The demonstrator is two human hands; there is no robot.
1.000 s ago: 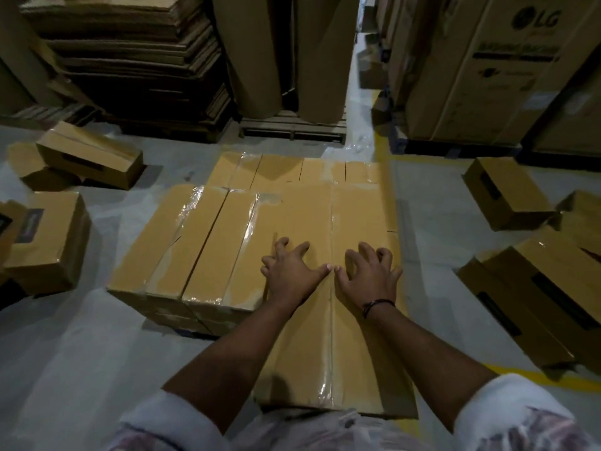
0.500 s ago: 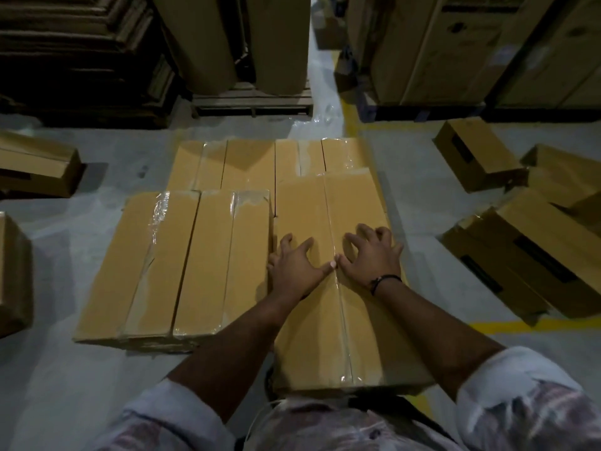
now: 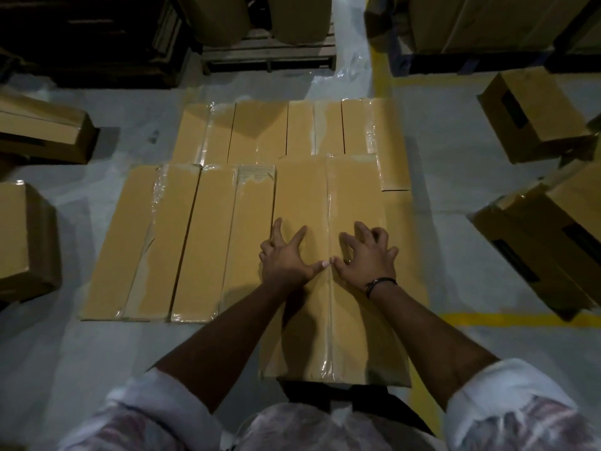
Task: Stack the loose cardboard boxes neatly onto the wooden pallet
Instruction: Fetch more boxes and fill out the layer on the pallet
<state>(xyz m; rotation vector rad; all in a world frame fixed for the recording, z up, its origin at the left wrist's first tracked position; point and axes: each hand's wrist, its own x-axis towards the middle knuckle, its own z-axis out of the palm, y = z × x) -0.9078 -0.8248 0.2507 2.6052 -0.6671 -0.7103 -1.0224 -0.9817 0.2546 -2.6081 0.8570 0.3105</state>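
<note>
A long taped cardboard box (image 3: 331, 196) lies in front of me among a flat layer of the same boxes. My left hand (image 3: 286, 258) and my right hand (image 3: 367, 258) press on its top with fingers spread, thumbs nearly touching over the centre tape seam. Two more boxes (image 3: 182, 242) lie side by side to its left. A back row of boxes (image 3: 283, 128) lies beyond. The pallet under the layer is hidden, apart from a dark edge below the near end of the box.
Loose boxes lie on the grey floor: two at the left (image 3: 42, 131) (image 3: 26, 242), several at the right (image 3: 533, 115) (image 3: 553, 236). A yellow floor line (image 3: 520, 319) runs at the right. Another wooden pallet (image 3: 270, 52) with tall rolls stands behind.
The box under my hands has slid forward against the back row and in line with the boxes to its left. My view has tilted further down over the layer.
</note>
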